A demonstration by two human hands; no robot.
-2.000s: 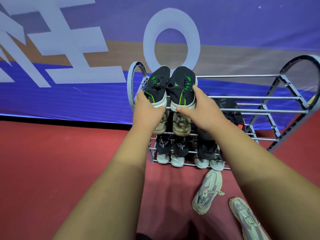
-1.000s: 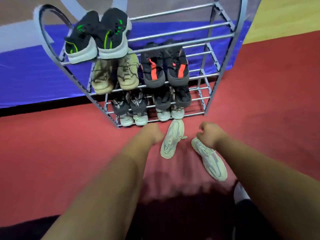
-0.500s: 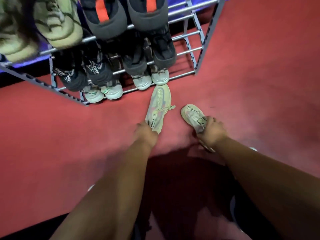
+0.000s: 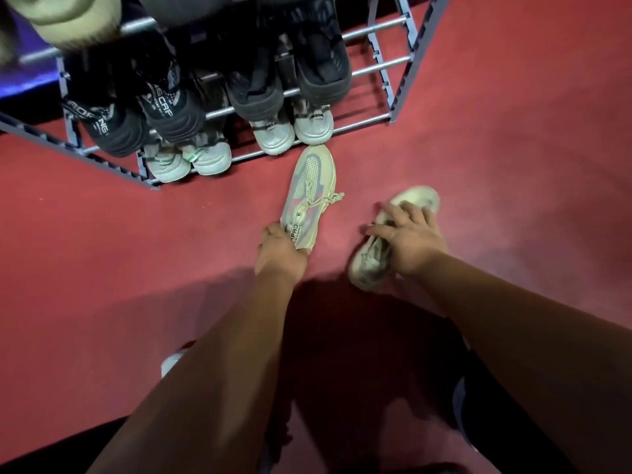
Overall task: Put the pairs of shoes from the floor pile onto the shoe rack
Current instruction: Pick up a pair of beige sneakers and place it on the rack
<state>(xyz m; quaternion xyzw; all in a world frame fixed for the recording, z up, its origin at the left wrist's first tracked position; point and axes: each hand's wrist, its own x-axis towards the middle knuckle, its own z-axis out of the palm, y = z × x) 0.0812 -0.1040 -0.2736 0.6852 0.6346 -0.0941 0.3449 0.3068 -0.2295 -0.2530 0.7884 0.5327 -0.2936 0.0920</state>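
Head view: two pale sneakers lie on the red floor (image 4: pixel 102 268) just in front of the shoe rack (image 4: pixel 393 63). The left shoe (image 4: pixel 309 189) points toe-first at the rack's bottom rail, its toe almost touching a white heel there, laces spilling to its right side. The left hand (image 4: pixel 280 253) is clamped on this shoe's heel end — thumb on the near side, fingers wrapped under the collar.

The right shoe (image 4: pixel 376 258) lies well to the right of the first, apart from it, angled with its toe toward the upper right and blurred. The right hand (image 4: pixel 407 241) covers its middle, fingers spread and curled over the upper; it grips the shoe, though how firmly cannot be told through the blur.

On the rack, the bottom tier carries two white-heeled pairs — one near the left front corner, one near the middle. The tier above holds black shoes (image 4: pixel 321 63) with heels hanging over the front rail. A tan shoe (image 4: pixel 75 25) shows at the frame's top left edge.

Both forearms reach down from the lower edge, a dark shadow on the floor between them.
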